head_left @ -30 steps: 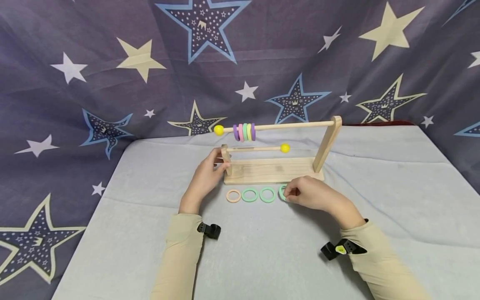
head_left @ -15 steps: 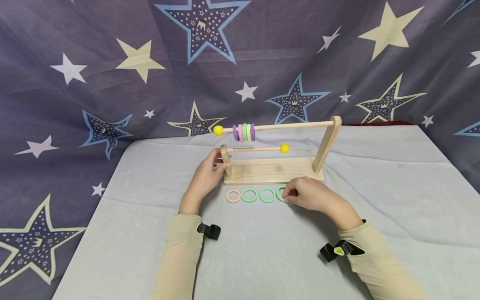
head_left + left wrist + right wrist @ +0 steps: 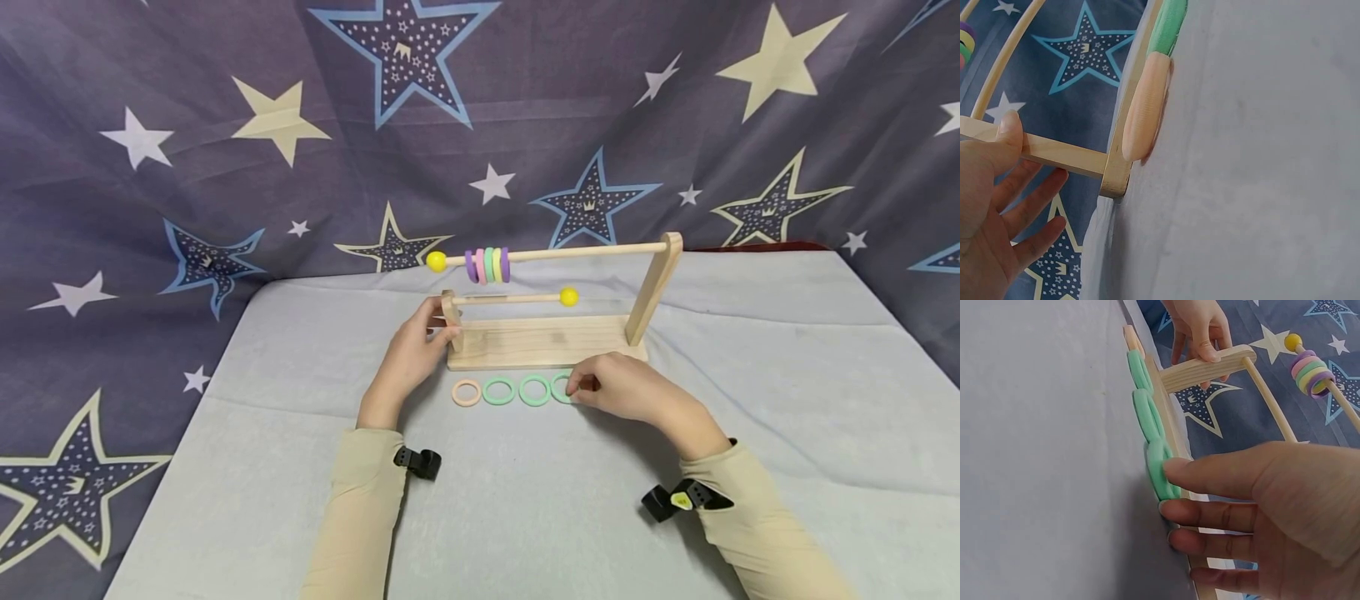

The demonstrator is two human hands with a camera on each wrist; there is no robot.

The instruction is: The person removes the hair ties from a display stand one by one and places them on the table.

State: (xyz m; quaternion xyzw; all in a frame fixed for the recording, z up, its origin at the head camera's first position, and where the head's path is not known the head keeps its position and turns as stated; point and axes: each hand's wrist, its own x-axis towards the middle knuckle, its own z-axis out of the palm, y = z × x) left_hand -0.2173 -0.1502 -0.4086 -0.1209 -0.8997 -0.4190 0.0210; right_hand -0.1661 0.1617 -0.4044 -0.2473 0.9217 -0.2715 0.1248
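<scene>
Pinching the end green ring (image 3: 1157,472) between thumb and forefinger of the right hand (image 3: 628,387), at 6 o'clock of the wooden stand (image 3: 540,343). Lying flat, in a row running 9 to 3 o'clock, along the stand's long axis. Gripping the 9 o'clock short post (image 3: 1066,154) with the left hand (image 3: 412,354). Slid towards 9 o'clock since a second ago, nearer the next green ring (image 3: 535,390).

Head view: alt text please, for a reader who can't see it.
A person's right hand pinches the rightmost green ring, in line with two more green rings and a peach ring, on pale cloth before a wooden stand. The left hand grips the stand's short post; five coloured rings hang on the upper rod. Starry fabric hangs behind.
</scene>
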